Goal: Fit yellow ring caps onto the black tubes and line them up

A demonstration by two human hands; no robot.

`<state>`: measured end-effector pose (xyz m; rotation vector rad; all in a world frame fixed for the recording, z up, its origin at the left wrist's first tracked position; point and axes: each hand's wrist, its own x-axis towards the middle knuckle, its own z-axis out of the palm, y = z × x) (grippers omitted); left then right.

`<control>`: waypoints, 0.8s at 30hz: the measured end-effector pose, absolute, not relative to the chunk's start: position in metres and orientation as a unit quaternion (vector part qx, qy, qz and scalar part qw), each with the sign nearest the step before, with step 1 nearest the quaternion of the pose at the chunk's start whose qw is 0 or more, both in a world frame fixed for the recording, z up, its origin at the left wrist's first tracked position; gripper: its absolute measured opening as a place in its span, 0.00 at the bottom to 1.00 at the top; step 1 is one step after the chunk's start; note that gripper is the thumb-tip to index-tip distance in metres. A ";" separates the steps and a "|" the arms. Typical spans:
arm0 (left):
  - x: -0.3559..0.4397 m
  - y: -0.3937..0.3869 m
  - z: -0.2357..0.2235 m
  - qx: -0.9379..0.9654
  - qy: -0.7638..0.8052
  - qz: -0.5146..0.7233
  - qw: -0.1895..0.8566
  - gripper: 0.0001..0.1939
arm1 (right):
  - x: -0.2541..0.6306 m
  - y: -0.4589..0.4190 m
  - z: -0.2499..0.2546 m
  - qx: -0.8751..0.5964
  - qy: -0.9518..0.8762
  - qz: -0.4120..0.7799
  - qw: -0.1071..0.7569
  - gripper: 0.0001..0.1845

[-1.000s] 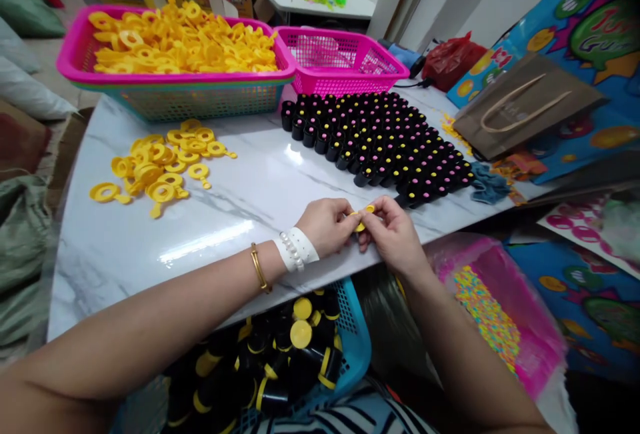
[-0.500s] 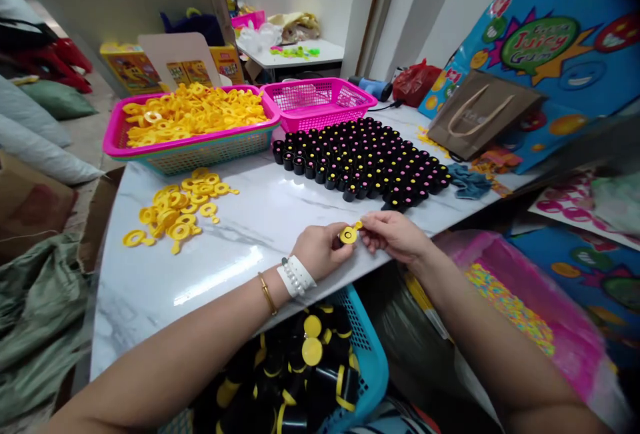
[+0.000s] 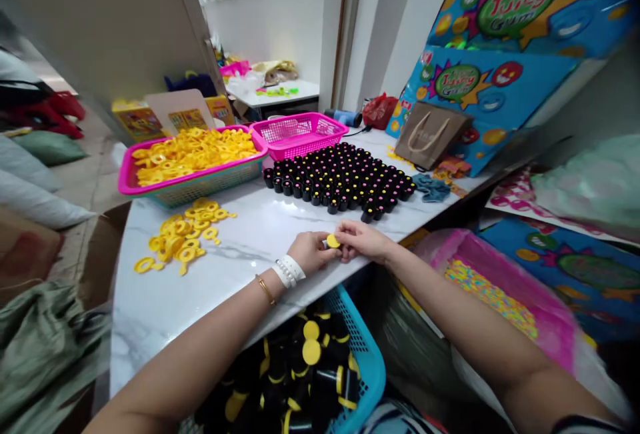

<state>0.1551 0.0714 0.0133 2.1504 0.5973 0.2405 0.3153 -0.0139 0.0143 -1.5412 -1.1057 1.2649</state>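
Yellow plastic disc [image 3: 333,241], flat and glossy, sits pinched between the person's two hands just over the front edge of a white marble-patterned table [image 3: 150,334]. The right hand [image 3: 363,242] comes in with its fingers pressed together, gripping the disc's edge, while the left hand [image 3: 311,253] curls around it from the other side, beside a small dark piece [image 3: 325,243]. A white wristband [image 3: 289,271] and a thin gold bangle [image 3: 265,289] circle the left wrist. Loose yellow plastic rings with short tabs [image 3: 183,241] lie in a heap on the table, and more fill a pink-and-teal mesh basket [image 3: 200,175]. Beyond the hands stand tight rows of black tubes [image 3: 340,181] with pink and yellow dots on top – beside a pink mesh basket [image 3: 299,134]. Below the edge, a blue plastic basket [image 3: 367,354] holds black tubes with yellow caps and bands [image 3: 310,374].
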 end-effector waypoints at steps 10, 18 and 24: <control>0.155 0.064 0.023 0.923 0.229 0.094 0.294 0.18 | 0.299 -0.040 0.008 -0.664 -0.473 0.352 0.461 0.18; 0.033 -0.022 0.026 0.933 0.183 0.183 0.251 0.17 | 0.266 -0.140 0.000 -0.669 -0.586 0.259 0.378 0.10; -0.008 -0.075 -0.021 0.965 0.205 0.117 0.115 0.36 | 0.232 -0.151 -0.033 -0.604 -0.703 0.201 0.316 0.26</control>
